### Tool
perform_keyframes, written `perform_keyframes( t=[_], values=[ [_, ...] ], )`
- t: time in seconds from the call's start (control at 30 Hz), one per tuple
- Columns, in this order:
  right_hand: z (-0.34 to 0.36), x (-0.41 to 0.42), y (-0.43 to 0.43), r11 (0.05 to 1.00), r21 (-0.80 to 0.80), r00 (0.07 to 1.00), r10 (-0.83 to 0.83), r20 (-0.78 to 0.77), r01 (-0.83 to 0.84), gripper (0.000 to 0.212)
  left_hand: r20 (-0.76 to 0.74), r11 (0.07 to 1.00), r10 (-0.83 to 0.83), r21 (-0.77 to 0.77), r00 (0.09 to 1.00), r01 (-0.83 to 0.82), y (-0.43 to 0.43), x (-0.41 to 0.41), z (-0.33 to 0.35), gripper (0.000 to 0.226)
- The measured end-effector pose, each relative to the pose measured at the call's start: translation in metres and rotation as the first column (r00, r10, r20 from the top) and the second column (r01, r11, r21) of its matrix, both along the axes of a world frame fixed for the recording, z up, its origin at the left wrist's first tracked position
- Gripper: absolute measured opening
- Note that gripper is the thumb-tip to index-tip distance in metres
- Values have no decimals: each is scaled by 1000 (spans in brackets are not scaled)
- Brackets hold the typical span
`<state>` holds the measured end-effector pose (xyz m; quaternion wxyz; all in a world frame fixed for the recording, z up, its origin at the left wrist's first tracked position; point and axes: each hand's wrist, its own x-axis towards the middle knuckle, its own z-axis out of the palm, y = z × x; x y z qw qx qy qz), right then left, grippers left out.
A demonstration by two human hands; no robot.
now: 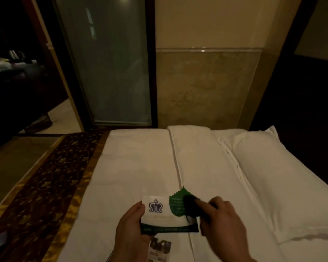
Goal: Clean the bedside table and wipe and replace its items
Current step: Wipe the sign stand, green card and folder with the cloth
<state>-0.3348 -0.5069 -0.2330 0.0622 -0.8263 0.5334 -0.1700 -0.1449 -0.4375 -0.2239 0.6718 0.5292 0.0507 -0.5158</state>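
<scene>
Head view: a white card (165, 214) with a crest and a green leaf print is held level over the white bed (140, 163), long axis left to right, directly in front of the person. Left hand (131, 227) pinches its left edge, thumb on top; right hand (222, 222), the nearer to the leaf end, presses a dark cloth (189, 202) onto it, apparently wiping. Another printed leaflet (160, 247) lies on the bed below.

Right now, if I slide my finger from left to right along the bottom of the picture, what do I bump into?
Patterned bed runner → left hand → white card with a crown logo → green leaf card → right hand holding a dark cloth → white pillow.
</scene>
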Motion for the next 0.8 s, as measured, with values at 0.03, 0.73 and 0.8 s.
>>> perform_keyframes(
  t=[0.03, 0.73, 0.8],
  values=[
    [3, -5, -4, 999, -22, 999, -41, 4, 41, 48, 9, 1000, 23, 9, 1000, -23, 3, 1, 2, 16],
    [48, 34, 23, 946, -241, 959, 251, 130, -215, 41, -12, 983, -75, -170, 997, 72, -26, -28, 43, 17],
    [45, 17, 19, 952, -230, 968, 229, 106, -201, 46, -58, 986, -84, -149, 995, 75, -30, -21, 43, 17]
  ],
)
